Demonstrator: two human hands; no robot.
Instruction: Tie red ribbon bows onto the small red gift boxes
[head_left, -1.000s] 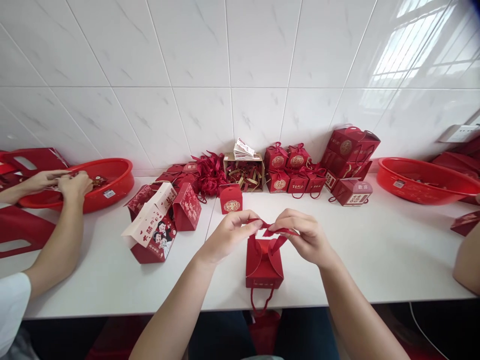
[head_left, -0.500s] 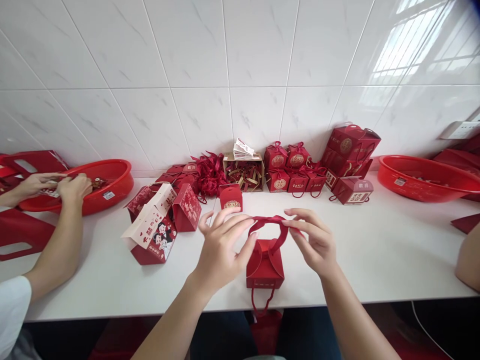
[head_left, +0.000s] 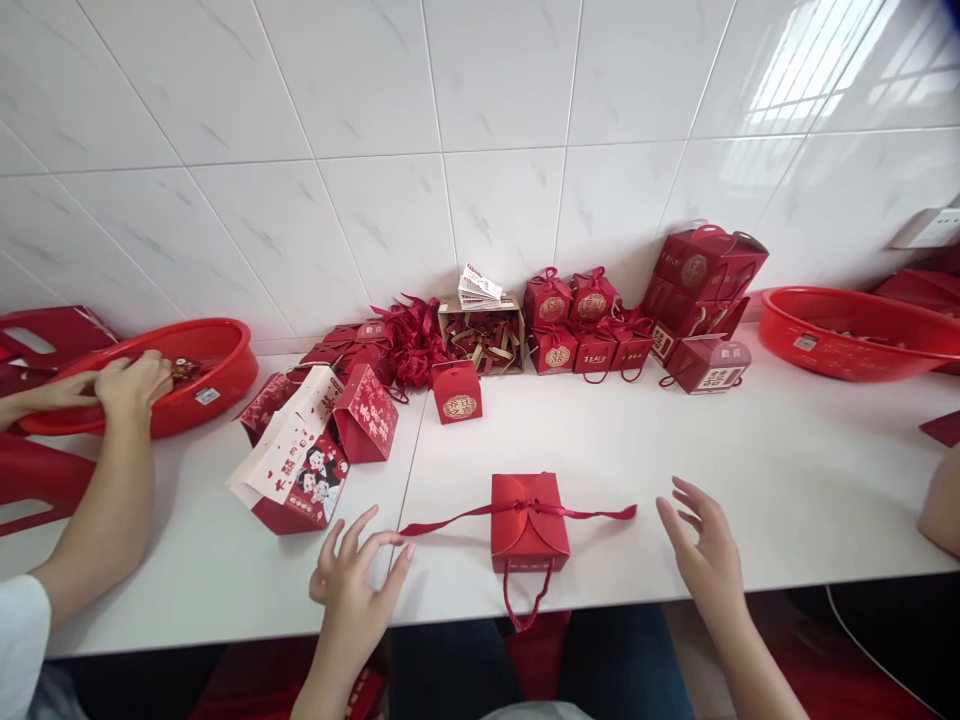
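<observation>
A small red gift box (head_left: 529, 540) sits on the table in front of me, its flaps folded together on top. A dark red ribbon (head_left: 465, 516) crosses the top, knotted in the middle, with one tail stretched out to each side. A twisted cord handle (head_left: 527, 615) hangs from the near side over the table edge. My left hand (head_left: 354, 580) has its fingers spread, thumb and index tips beside the ribbon's left end. To the right of the other tail, my right hand (head_left: 705, 545) is open and apart from the ribbon.
Behind stand another small red box (head_left: 458, 393), a carton of shredded filler (head_left: 486, 340), a ribbon pile (head_left: 412, 340) and tied boxes (head_left: 592, 300). Larger boxes (head_left: 300, 470) stand left. Red basins (head_left: 225, 345) (head_left: 855, 335) flank both sides; a co-worker's hands (head_left: 131, 385) reach into the left one.
Both hands have moved apart and lower, away from above the box. The ribbon, held up in a loop before, now lies tightened across the box top with its tails out sideways.
</observation>
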